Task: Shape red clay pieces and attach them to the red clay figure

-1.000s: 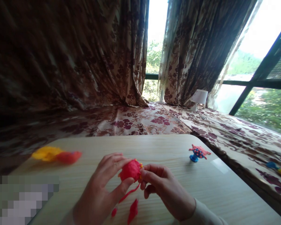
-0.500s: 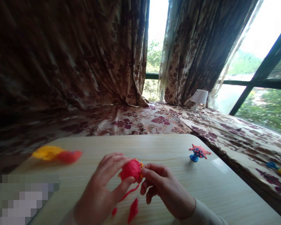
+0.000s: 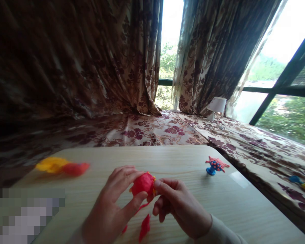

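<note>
A round piece of red modelling clay (image 3: 143, 184) with small yellow bits along its edge is held above the table. My left hand (image 3: 117, 200) grips it from the left, thumb below and fingers over the top. At its right edge, the thumb and forefinger of my right hand (image 3: 179, 205) are pinched together on the rim; the other fingers curl under. A thin red clay strip (image 3: 141, 207) shows beneath the piece, partly behind my left thumb. On the tabletop between my wrists lies a loose red clay lump (image 3: 144, 227), with a smaller red bit (image 3: 124, 229) half hidden by my left hand.
Yellow clay (image 3: 52, 164) and red clay (image 3: 76, 169) lie at the table's left. A blue stand with a pink spiky top (image 3: 216, 165) is at the right on the pale wooden table (image 3: 147, 154). Beyond are a floral-covered ledge (image 3: 167, 128), a white lamp (image 3: 217, 105) and curtains.
The red clay piece and my left hand have shifted very slightly right. Less of the thin red strip shows beneath it. My right hand keeps its pinch at the rim.
</note>
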`<state>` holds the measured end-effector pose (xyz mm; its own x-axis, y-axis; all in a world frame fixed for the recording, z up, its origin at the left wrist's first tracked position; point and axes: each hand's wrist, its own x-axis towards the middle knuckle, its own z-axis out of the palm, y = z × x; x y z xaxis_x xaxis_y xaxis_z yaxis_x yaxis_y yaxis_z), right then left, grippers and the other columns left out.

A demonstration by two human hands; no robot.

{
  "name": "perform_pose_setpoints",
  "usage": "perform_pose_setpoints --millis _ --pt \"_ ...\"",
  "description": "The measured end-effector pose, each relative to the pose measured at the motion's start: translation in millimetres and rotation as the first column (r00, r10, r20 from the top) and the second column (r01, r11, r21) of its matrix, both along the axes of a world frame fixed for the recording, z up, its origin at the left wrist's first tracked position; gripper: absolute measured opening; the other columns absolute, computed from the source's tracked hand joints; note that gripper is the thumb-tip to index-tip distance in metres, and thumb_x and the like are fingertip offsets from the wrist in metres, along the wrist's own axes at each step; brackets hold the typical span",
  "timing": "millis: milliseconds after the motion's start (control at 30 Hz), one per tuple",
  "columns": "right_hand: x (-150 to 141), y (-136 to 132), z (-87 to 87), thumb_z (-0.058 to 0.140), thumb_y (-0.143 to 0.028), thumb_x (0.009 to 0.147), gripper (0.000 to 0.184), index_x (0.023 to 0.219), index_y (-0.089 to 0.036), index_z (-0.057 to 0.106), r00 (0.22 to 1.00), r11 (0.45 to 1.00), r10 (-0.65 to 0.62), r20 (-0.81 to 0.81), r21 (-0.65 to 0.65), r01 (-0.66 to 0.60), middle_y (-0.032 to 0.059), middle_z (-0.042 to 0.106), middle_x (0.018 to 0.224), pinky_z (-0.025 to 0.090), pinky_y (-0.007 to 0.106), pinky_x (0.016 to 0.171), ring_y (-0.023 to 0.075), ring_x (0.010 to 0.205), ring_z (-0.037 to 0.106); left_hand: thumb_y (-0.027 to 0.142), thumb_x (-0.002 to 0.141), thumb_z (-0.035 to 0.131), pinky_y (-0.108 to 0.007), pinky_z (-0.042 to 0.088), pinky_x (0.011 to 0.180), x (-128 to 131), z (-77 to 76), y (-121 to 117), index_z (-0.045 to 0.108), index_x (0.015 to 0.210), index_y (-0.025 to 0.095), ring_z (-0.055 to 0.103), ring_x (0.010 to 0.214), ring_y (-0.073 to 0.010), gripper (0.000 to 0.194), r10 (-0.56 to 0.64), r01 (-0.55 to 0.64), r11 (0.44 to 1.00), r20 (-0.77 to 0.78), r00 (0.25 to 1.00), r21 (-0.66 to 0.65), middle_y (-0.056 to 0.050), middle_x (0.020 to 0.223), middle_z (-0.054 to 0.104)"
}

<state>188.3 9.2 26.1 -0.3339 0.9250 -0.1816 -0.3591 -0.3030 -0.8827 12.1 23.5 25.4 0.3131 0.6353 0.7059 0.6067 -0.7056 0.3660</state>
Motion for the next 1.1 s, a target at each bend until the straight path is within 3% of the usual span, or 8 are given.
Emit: perform_pose_setpoints --millis 533,767,1000,1100 --pt "-2 1 -0.2 0.068 -0.044 0.067 0.039 0.051 -0.013 0.051 0.979 0.991 -0.118 0.166 0.088 0.104 -0.0056 0.046 0.042 0.03 0.016 0.038 0.0027 0.037 0.039 0.035 0.074 0.064 -0.035 0.05 0.087 6 -6.3 -3 0.06 0.099 0.025 0.058 0.101 -0.0214 0.027 0.02 -0.02 0.999 0.011 1.0 -0.029 -0.005 0.102 0.065" --pt "2 0 2.8 0.06 -0.05 0.077 0.04 0.067 -0.011 0.062 0.997 0.996 -0.035 0.062 0.08 0.03 -0.0002 0.055 0.055 0.038 0.016 0.039 0.0069 0.046 0.049 0.032 0.077 0.062 -0.034 0.049 0.087 4 -6.2 -3 0.06 0.099 0.025 0.057 0.1 -0.0207 0.024 0.052 -0.051 0.998 0.04 0.998 -0.025 -0.004 0.102 0.063" --pt "0 1 2.6 0.069 -0.047 0.068 0.037 0.06 -0.013 0.057 0.987 0.995 -0.06 0.15 0.09 0.047 -0.0042 0.05 0.046 0.035 0.016 0.037 0.0042 0.039 0.042 0.031 0.077 0.063 -0.035 0.048 0.088 4 -10.1 -2 0.059 0.102 0.025 0.055 0.103 -0.0215 0.026 0.039 -0.038 0.999 0.027 0.999 -0.031 -0.005 0.104 0.061" --pt "1 1 4.0 0.066 -0.048 0.07 0.038 0.059 -0.013 0.057 0.986 0.996 -0.051 0.157 0.086 0.037 -0.0043 0.05 0.046 0.036 0.016 0.037 0.004 0.039 0.041 0.031 0.077 0.063 -0.035 0.047 0.088 3 -10.9 -2 0.059 0.102 0.025 0.055 0.103 -0.021 0.027 0.038 -0.037 0.999 0.032 0.999 -0.036 -0.005 0.105 0.061"
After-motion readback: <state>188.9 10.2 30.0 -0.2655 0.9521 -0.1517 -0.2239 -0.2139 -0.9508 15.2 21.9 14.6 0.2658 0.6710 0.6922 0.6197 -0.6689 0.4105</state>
